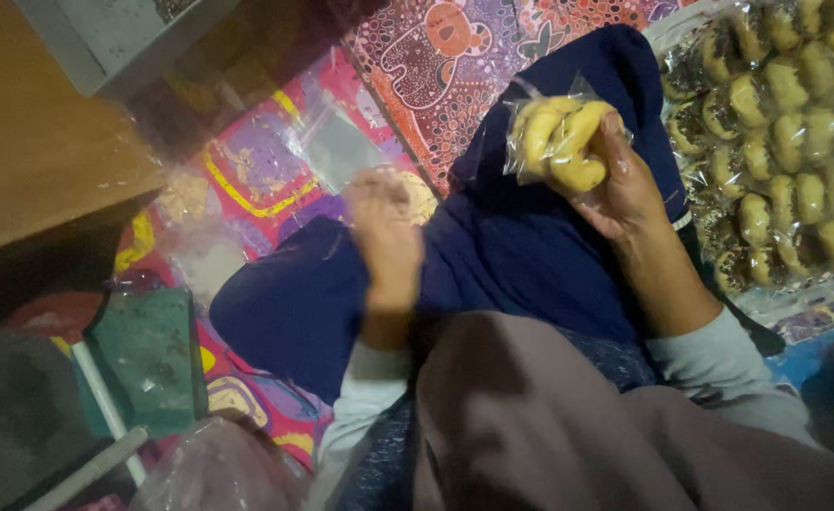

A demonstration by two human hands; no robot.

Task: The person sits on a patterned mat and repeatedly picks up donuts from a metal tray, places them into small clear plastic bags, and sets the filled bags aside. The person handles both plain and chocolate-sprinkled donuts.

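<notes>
Left hand is blurry, raised palm-down over the dark navy cloth on the lap, can't tell its grip. Right hand is lifted, clamped on a small clear plastic bag of yellow ring-shaped cookies. Farther out there's a colourful patterned floor mat and a pile of clear-bagged cookies to the right.

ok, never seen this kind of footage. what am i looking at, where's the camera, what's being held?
One camera, worn on a person's head, looks down at their lap; no machine. The right hand grips a small clear bag of yellow ring-shaped pastries. The left hand is blurred, beside an empty clear bag; whether it holds it is unclear. A dark blue cloth covers the lap on a patterned mat. On the right lie packed pastry bags.
</notes>
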